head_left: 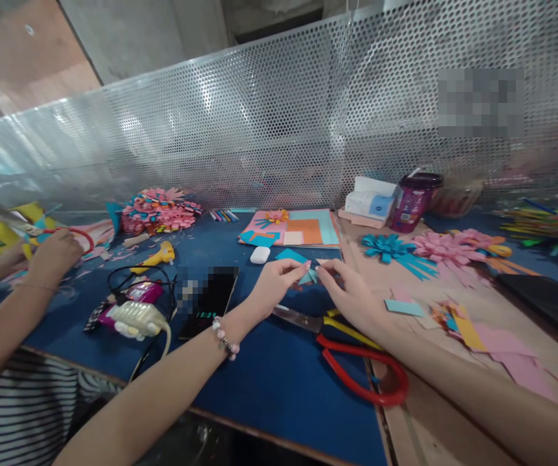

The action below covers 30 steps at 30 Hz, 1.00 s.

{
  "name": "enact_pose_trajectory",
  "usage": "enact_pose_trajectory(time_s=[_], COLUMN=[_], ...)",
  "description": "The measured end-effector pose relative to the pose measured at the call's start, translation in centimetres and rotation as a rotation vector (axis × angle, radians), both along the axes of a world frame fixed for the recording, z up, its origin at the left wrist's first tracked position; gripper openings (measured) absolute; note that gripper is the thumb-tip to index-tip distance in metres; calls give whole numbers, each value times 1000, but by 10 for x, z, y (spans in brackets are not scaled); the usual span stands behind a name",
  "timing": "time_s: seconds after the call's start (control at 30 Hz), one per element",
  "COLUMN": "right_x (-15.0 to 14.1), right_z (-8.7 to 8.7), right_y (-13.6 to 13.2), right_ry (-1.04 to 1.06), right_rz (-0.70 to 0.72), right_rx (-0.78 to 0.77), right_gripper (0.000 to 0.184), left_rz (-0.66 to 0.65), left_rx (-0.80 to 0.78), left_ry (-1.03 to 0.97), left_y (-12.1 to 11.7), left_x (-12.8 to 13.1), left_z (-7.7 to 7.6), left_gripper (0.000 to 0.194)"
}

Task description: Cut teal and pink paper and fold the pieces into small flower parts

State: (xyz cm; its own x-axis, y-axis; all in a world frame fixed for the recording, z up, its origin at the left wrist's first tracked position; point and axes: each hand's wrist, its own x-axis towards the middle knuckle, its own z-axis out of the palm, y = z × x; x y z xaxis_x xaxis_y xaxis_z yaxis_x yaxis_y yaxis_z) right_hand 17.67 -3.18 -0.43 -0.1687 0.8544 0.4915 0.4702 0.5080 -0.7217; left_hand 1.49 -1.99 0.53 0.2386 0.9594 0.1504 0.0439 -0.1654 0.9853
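Observation:
My left hand point(275, 286) and my right hand point(349, 291) meet over the blue table, fingertips almost touching. Both are pinched closed around a small light-blue paper piece point(309, 277), largely covered by the fingers. Just behind them lies a flat blue paper sheet point(290, 255). Scissors point(357, 353) with red and yellow handles rest below my right hand, blades pointing left toward my left wrist. Beyond my hands, a stack of coloured paper point(328, 228) carries an orange sheet, blue cut pieces and a small paper flower.
Left are a phone point(213, 301), a white earbud case point(260, 255), a yellow glue gun point(155, 257), cables and a pink paper-flower pile point(160, 210). A co-worker's hand point(55, 252) holds red-handled scissors. Right are paper flowers point(446, 251), a purple cup point(413, 202) and tissues point(370, 199).

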Motion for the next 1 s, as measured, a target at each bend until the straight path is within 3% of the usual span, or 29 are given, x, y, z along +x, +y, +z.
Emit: enact_pose_trajectory(time_s=[0.17, 0.37, 1.0], right_x=[1, 2, 2], right_z=[-2, 2, -2], right_y=[5, 4, 5], right_ry=[49, 54, 41], right_rz=[120, 177, 160], right_rx=[-138, -216, -151], right_gripper=[32, 33, 33], left_rz=[63, 73, 44], left_rx=[105, 98, -18], left_ry=[88, 88, 51], left_y=[1, -1, 0], left_x=[0, 0, -2], left_z=[-1, 0, 0], left_gripper=[28, 28, 29])
